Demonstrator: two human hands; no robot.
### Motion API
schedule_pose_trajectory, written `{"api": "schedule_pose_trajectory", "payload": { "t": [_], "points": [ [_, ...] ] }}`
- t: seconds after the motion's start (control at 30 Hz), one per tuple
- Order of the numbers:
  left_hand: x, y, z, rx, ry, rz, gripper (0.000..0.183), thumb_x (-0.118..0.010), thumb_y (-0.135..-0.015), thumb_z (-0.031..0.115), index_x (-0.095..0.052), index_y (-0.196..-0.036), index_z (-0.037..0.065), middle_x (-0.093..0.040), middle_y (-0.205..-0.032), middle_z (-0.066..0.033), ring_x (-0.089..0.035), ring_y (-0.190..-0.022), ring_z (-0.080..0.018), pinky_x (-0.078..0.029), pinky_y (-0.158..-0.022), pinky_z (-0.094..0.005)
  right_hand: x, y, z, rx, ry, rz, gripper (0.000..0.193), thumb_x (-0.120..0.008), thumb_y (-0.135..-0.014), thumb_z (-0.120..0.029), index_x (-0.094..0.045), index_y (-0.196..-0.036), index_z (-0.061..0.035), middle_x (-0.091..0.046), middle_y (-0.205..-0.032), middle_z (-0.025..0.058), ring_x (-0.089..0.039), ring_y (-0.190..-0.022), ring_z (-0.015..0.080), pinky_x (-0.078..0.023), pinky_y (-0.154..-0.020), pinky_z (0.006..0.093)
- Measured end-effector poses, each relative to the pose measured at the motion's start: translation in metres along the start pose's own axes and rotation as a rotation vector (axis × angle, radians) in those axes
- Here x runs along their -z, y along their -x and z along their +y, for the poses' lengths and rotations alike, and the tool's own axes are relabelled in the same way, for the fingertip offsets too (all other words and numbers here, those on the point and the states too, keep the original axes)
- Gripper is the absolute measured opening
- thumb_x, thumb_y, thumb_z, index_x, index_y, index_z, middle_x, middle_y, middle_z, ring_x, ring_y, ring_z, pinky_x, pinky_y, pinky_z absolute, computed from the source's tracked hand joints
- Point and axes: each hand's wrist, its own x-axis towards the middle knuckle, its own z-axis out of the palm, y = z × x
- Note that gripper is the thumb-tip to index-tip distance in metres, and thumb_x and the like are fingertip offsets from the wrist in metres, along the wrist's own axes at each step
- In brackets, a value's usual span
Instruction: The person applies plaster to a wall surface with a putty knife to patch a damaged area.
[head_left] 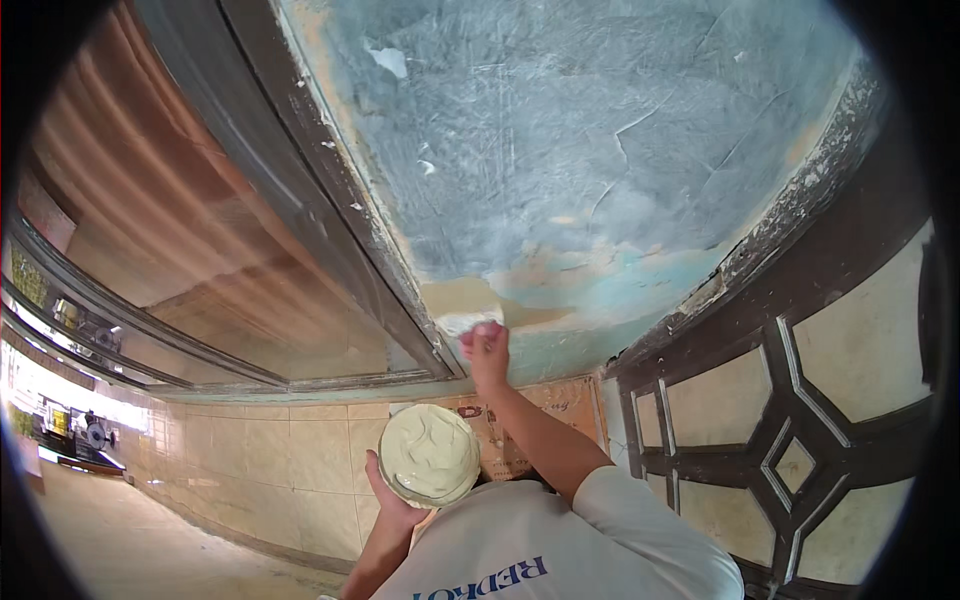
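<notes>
My left hand (392, 498) is wrapped around the side of a round tub (432, 499) filled with cream-coloured paste (430, 452), held level in front of my chest. The paste's surface is ridged and swirled. My right hand (488, 352) reaches up to the wall, fingers closed on a small, flat white spreader (474, 321) pressed near the lower left of the wall. Its edge partly blends with pale paste, so its full shape is hard to see. Beside it lies a smooth beige patch (465, 294) on the blue-grey wall (560, 140).
Left of the wall stands a dark window frame (330, 240) with an orange-brown curtain (190, 190) behind glass. To the right is a dark door (800, 440) with pale panels. Tiles (270, 450) cover the lower wall, and a printed cardboard sheet (560, 405) leans there.
</notes>
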Motion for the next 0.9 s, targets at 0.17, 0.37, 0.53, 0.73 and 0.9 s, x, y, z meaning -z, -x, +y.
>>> {"api": "schedule_pose_trajectory", "payload": {
  "t": [0.17, 0.37, 0.53, 0.73, 0.9],
  "points": [
    [0.008, 0.012, 0.012, -0.020, -0.009, 0.014, 0.090, -0.020, -0.087, 0.076, -0.027, -0.150, 0.012, -0.031, -0.153, -0.0108, -0.038, -0.136, -0.0319, -0.036, -0.108, -0.0489, 0.085, 0.008, 0.079, -0.228, 0.129, 0.092, 0.029, -0.058, -0.097, -0.026, -0.044, -0.110, -0.0040, -0.066, -0.083, 0.0119, -0.065, -0.067, 0.0212, -0.052, -0.055, 0.0327],
    [0.012, 0.013, 0.012, -0.260, -0.175, -0.305, 0.084, -0.035, -0.091, 0.067, -0.016, -0.151, 0.012, -0.032, -0.150, -0.0135, -0.039, -0.135, -0.0307, -0.035, -0.109, -0.0465, 0.058, 0.022, 0.032, 0.370, 0.735, -0.030, 0.025, -0.059, -0.094, -0.025, -0.052, -0.100, -0.0024, -0.066, -0.086, 0.0166, -0.065, -0.080, 0.0364, -0.051, -0.072, 0.0428],
    [0.010, -0.003, 0.014, 0.052, 0.287, -0.246, 0.090, -0.052, -0.091, 0.057, -0.001, -0.150, 0.013, -0.032, -0.147, -0.0171, -0.040, -0.134, -0.0306, -0.034, -0.110, -0.0461, 0.072, -0.019, -0.017, 0.515, 0.886, 0.083, 0.014, -0.056, -0.095, -0.016, -0.052, -0.090, -0.0035, -0.065, -0.089, 0.0148, -0.064, -0.084, 0.0315, -0.050, -0.072, 0.0388],
    [-0.006, -0.002, 0.003, 0.102, 1.013, -0.355, 0.086, -0.032, -0.090, 0.071, -0.016, -0.151, 0.013, -0.031, -0.152, -0.0127, -0.038, -0.136, -0.0318, -0.033, -0.111, -0.0494, 0.183, -0.043, -0.030, 0.432, 0.796, 0.298, 0.008, -0.056, -0.093, -0.009, -0.051, -0.092, -0.0033, -0.068, -0.089, 0.0125, -0.067, -0.082, 0.0242, -0.051, -0.072, 0.0349],
    [0.000, -0.015, -0.004, 0.090, 0.096, -0.154, 0.087, -0.019, -0.088, 0.075, -0.026, -0.150, 0.015, -0.030, -0.154, -0.0115, -0.035, -0.138, -0.0328, -0.032, -0.110, -0.0533, 0.140, -0.022, -0.016, 0.435, 0.880, 0.102, 0.016, -0.061, -0.092, -0.012, -0.050, -0.093, -0.0007, -0.068, -0.088, 0.0122, -0.068, -0.080, 0.0227, -0.052, -0.069, 0.0331]
  ]
}}
